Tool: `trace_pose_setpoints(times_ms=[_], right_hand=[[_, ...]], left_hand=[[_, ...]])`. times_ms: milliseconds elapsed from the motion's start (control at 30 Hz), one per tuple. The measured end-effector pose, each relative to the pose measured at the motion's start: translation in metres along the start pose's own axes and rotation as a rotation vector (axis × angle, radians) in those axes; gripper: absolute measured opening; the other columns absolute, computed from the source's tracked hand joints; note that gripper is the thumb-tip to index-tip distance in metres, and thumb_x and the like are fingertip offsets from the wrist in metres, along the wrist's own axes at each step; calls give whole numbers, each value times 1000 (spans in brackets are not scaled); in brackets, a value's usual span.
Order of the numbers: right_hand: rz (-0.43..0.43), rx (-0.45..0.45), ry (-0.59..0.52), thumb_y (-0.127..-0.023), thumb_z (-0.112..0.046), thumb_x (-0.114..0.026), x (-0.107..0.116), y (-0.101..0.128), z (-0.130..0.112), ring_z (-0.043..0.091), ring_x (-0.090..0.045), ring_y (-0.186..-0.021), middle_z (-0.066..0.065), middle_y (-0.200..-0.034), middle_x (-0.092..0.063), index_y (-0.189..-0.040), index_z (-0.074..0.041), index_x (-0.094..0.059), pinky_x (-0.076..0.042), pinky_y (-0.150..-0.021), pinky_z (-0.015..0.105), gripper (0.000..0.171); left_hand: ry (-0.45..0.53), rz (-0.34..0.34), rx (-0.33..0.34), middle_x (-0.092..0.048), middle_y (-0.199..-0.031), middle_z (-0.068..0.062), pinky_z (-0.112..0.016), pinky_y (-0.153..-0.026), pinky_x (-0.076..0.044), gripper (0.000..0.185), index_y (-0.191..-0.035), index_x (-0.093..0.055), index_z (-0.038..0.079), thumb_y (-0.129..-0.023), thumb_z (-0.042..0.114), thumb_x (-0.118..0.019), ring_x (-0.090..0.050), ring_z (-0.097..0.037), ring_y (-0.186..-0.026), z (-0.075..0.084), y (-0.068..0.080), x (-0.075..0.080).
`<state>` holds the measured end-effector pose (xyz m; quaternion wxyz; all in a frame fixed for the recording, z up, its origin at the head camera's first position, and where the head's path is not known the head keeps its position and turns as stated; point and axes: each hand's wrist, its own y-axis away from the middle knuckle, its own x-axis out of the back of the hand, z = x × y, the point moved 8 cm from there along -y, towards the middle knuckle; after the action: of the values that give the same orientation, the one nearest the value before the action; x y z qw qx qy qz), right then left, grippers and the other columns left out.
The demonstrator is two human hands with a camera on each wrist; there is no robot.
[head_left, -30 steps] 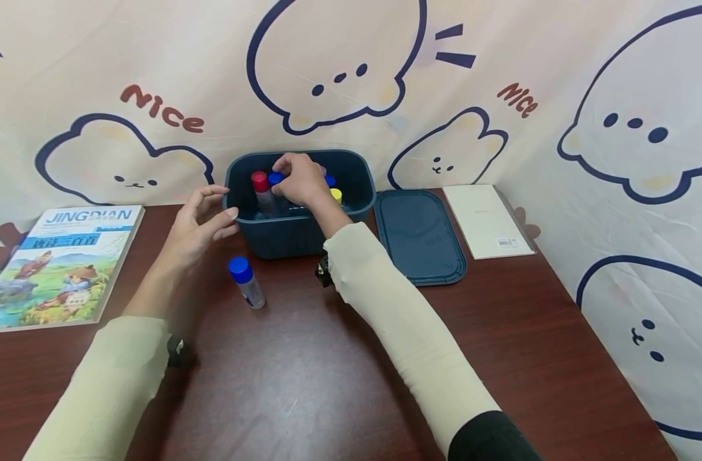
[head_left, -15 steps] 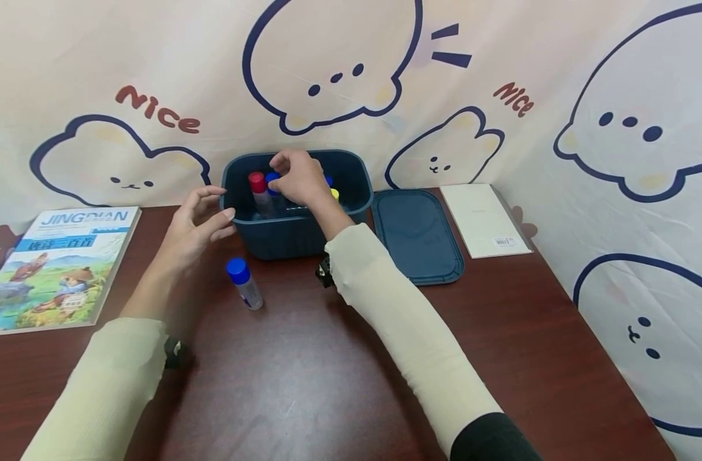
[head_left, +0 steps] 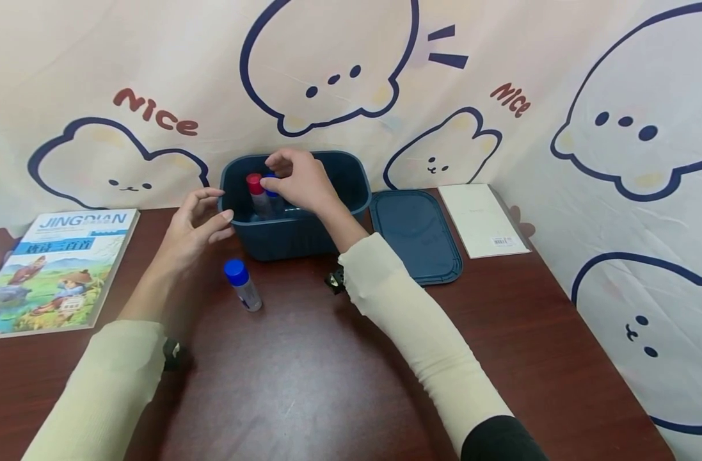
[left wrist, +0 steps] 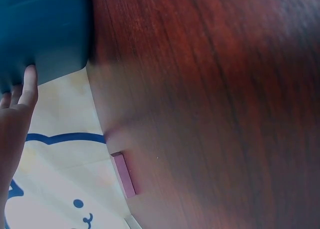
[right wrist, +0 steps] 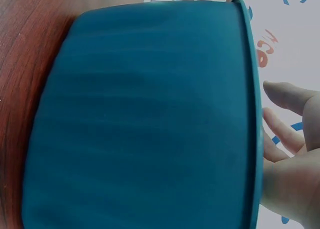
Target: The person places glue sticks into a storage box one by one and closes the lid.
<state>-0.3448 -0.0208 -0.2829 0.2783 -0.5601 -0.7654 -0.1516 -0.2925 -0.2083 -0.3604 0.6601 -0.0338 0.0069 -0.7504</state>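
A dark teal bin (head_left: 287, 238) stands against the back wall. In it stand a small clear tube with a red cap (head_left: 255, 184) and another with a blue cap (head_left: 271, 175), partly covered by my right hand (head_left: 304, 182). That hand reaches over the bin, thumb by the blue cap; in the right wrist view its thumb (right wrist: 287, 95) and fingers are apart, with nothing seen between them. My left hand (head_left: 191, 224) touches the bin's left end, its fingers (left wrist: 31, 84) against the outer wall. A blue-capped clear tube (head_left: 244, 285) stands on the table before the bin.
Right of the bin lies its flat teal lid (head_left: 416, 234), with a cream notebook (head_left: 482, 221) beyond it. A picture-covered book (head_left: 59, 272) lies at the left. A printed cloth wall (head_left: 339, 38) closes off the back and right of the brown table (head_left: 304, 378).
My right wrist has shifted a little to the right and its hand has turned slightly. The yellow cap and a second blue cap in the bin are now hidden. My left hand stays put.
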Motion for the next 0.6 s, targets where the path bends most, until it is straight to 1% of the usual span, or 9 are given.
trace_pose_setpoints(times_ms=[200,367,600], right_hand=[[-19,56,-52,-98,-21,-70,2,8,-4,14,-61,-113,7,-129,-66,-131,-7,-64,-51,-91,21,37],[-44,136,-90,-97,-21,-71,-1,15,-9,14,-62,-111,8,-128,-67,-130,-6,-64,-51,-90,22,37],[-88,240,-169,-96,-15,-72,-5,31,-16,15,-64,-110,13,-126,-67,-128,-2,-64,-52,-93,20,35]], left_hand=[[-13,6,6,-38,-153,-16,-22,-90,-54,55,-146,-39,21,-99,26,-68,-49,-31,-130,0,1,1],[12,-6,-9,-36,-153,-20,-20,-88,-55,52,-145,-40,19,-100,22,-66,-50,-30,-128,2,1,1],[31,-16,-20,-37,-152,-20,-20,-88,-55,49,-143,-41,19,-100,20,-66,-55,-21,-121,0,0,-2]])
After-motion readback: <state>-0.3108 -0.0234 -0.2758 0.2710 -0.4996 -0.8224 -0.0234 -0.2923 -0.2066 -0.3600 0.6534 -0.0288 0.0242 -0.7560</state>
